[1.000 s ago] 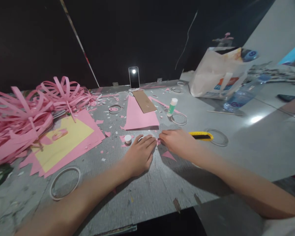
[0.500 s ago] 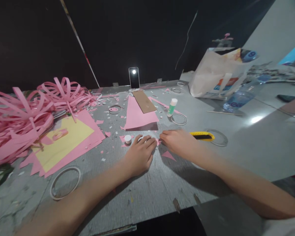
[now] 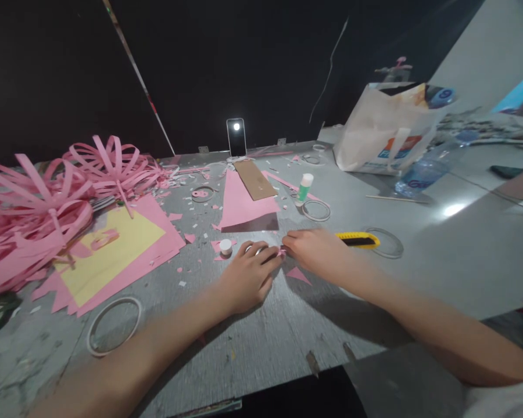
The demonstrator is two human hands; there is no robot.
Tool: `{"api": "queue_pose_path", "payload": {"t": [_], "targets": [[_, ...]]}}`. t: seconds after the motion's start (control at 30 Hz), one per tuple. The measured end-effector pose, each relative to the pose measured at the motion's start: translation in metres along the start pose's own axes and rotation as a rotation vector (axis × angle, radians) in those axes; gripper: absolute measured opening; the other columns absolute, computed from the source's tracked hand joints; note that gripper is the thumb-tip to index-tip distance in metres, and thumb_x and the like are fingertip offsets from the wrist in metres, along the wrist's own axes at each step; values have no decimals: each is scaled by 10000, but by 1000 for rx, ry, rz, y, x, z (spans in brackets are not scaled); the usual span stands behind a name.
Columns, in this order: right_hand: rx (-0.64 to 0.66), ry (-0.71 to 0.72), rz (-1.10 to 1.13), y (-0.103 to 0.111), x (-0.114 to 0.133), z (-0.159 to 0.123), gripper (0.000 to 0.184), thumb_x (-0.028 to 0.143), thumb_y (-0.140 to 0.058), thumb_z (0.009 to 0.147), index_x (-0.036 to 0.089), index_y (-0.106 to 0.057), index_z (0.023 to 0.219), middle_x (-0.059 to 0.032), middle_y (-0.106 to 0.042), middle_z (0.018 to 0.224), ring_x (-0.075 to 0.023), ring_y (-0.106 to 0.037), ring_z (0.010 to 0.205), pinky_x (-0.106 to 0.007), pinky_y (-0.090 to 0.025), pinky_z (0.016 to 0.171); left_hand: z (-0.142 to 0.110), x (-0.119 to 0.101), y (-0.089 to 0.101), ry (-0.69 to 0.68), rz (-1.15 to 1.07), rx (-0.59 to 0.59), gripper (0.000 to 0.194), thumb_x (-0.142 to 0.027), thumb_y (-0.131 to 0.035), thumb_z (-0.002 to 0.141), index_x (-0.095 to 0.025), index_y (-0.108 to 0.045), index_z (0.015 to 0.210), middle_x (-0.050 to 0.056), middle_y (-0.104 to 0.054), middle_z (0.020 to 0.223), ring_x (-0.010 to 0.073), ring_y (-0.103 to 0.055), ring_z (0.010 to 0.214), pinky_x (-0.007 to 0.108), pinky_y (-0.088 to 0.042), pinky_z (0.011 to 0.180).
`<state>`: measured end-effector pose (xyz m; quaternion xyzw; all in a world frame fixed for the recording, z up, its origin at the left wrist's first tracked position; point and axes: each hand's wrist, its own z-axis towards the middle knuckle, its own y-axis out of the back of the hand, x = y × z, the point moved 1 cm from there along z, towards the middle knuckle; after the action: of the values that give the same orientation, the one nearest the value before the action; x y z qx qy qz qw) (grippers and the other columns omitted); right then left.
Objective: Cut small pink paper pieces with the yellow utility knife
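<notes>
My left hand (image 3: 251, 274) rests low over the grey table, its fingers bent and its fingertips pressed on a small pink paper piece (image 3: 281, 252). Facing it, my right hand (image 3: 309, 249) is closed, thumb and fingers pinching at the same piece; the hands hide most of it. Under my left fingers a pale rounded edge shows, too covered to name. A white cap (image 3: 225, 248) stands just left of that hand. Behind my right wrist lies a yellow and black box cutter (image 3: 359, 240), partly hidden. A pink paper triangle (image 3: 298, 275) lies below the right fingers.
Beyond the hands are a pink sheet (image 3: 235, 206), a brown cardboard strip (image 3: 255, 180), a glue stick (image 3: 304, 190) and a lit phone (image 3: 236, 139). Pink paper-strip shapes (image 3: 39, 203) crowd the left; a bag (image 3: 361, 136) and bottle (image 3: 422, 174) stand right.
My left fingertips have shifted slightly right, closer to the right hand, and more of the pink piece shows between them. The right hand stays nearly still.
</notes>
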<state>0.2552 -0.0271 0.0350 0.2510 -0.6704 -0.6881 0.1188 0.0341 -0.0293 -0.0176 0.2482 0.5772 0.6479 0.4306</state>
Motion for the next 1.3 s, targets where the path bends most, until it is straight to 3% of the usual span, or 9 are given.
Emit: {"api": "queue_pose_path", "payload": {"t": [0.37,0.8,1.3], "targets": [[58,-26,40,3,-4,1,149,86,-637,1019,183,-735,964,-59,-800,942,-193,-711,752,-324,-282,605,-1,-1,2,-7,-4,-7,514,-164,-518,1047,-262,-602,1545,70,-609,1610,316,-493,1479,550,-370,1245],[93,-97,249,0,-19,7,255,264,-584,1084,191,-759,913,-92,-803,905,-208,-696,747,-318,-300,630,-2,1,0,-20,-30,0,565,-130,-518,1027,-249,-558,1578,72,-565,1650,337,-466,1456,545,-397,1201],[76,-78,301,5,-20,10,204,227,-614,1036,205,-747,884,-81,-781,872,-205,-644,733,-332,-277,650,-3,2,-2,-21,-43,18,569,-160,-500,1043,-248,-532,1603,86,-563,1632,343,-430,1462,551,-380,1201]]}}
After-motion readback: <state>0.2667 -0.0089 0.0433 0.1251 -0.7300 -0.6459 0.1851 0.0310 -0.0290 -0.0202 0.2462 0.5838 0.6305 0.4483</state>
